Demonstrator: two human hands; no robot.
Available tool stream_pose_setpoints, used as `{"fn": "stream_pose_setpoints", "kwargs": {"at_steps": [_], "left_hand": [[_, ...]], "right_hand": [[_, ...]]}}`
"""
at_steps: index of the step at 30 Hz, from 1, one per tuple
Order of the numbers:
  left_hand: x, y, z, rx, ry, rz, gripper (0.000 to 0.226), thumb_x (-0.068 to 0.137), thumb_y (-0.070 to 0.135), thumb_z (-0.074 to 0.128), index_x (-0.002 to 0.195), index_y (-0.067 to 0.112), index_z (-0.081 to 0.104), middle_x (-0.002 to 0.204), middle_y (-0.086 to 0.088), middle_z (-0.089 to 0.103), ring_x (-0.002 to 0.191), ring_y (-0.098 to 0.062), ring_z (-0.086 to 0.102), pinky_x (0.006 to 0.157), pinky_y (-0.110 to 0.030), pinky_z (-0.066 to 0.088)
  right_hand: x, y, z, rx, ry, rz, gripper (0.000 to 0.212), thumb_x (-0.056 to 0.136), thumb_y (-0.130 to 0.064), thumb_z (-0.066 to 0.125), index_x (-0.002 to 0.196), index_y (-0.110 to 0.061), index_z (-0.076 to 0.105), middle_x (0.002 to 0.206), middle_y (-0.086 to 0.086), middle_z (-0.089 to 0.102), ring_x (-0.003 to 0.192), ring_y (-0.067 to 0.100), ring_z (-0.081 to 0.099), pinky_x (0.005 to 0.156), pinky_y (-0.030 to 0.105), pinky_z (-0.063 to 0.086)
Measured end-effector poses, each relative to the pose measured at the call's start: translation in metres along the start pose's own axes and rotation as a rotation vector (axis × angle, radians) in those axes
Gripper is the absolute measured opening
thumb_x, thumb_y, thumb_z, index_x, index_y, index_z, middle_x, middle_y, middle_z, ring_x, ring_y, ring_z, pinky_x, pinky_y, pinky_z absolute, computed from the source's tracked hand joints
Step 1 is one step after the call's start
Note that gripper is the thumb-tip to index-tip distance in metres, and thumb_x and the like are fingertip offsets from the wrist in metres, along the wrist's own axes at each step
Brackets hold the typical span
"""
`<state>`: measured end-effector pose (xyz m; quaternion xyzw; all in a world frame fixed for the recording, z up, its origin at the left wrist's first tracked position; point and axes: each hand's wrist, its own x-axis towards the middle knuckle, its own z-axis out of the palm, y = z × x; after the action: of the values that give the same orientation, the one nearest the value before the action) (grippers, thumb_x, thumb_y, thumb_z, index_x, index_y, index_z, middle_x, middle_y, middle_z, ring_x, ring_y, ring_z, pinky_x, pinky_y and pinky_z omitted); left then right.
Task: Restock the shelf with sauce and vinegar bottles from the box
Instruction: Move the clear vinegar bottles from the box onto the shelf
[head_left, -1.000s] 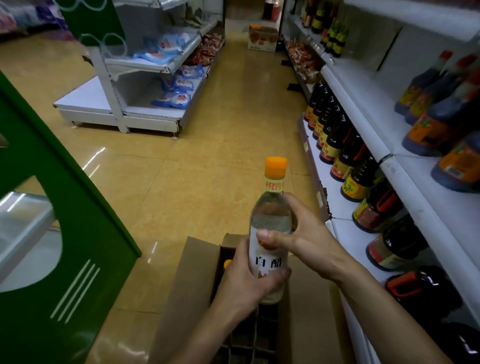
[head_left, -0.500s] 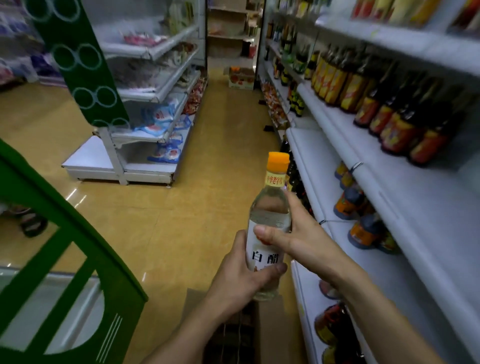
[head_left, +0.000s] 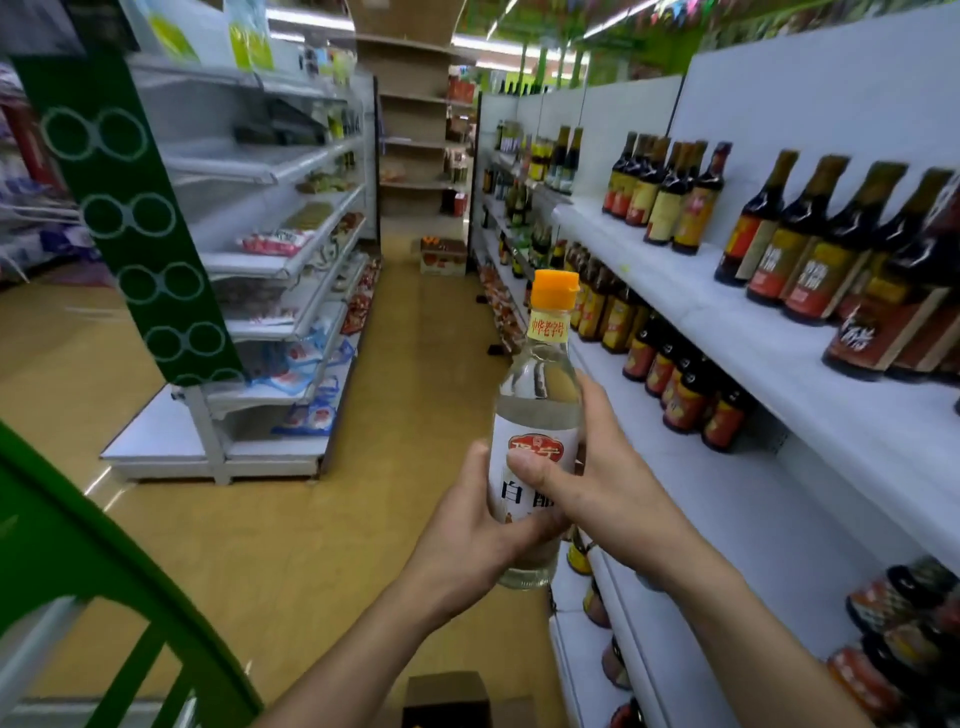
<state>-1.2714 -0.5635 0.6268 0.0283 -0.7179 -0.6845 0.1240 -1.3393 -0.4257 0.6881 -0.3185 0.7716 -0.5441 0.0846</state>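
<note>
Vinegar bottle (head_left: 537, 395) held upright, orange cap on top.
Left hand (head_left: 467, 532) grips its base, right hand (head_left: 613, 493) wraps the label, beside the shelf's (head_left: 810, 483) front edge and dark sauce bottles (head_left: 685, 389).

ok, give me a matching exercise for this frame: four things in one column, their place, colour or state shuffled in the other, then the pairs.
1 white vinegar bottle
2 cardboard box
3 dark sauce bottles
4 bottle cap

a standing on the shelf at right
b orange
c gripped by left hand and right hand
d bottom edge of view

Pairs: 1-c, 2-d, 3-a, 4-b.
</note>
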Motion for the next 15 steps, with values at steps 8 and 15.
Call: {"fn": "stream_pose_setpoints", "kwargs": {"at_steps": [8,15], "left_hand": [[0.006,0.070,0.017,-0.027,-0.055,0.097,0.050,0.083,0.026,0.084,0.122,0.025,0.051,0.104,0.002,0.076,0.096,-0.014,0.075,0.079,-0.031,0.061],[0.019,0.097,0.058,-0.051,-0.127,0.175,0.062,0.081,0.029,0.086,0.130,0.026,0.049,0.107,0.002,0.076,0.099,-0.018,0.075,0.081,-0.035,0.062]], "right_hand": [[-0.005,-0.065,-0.042,-0.080,0.072,-0.081,0.073,0.088,-0.045,0.073,0.147,-0.049,0.030,0.125,-0.029,0.064,0.115,-0.005,0.064,0.104,0.037,0.054],[-0.020,-0.083,-0.091,-0.140,0.127,-0.079,0.076,0.091,-0.043,0.072,0.152,-0.046,0.027,0.129,-0.025,0.064,0.111,-0.008,0.065,0.101,0.034,0.055]]}}
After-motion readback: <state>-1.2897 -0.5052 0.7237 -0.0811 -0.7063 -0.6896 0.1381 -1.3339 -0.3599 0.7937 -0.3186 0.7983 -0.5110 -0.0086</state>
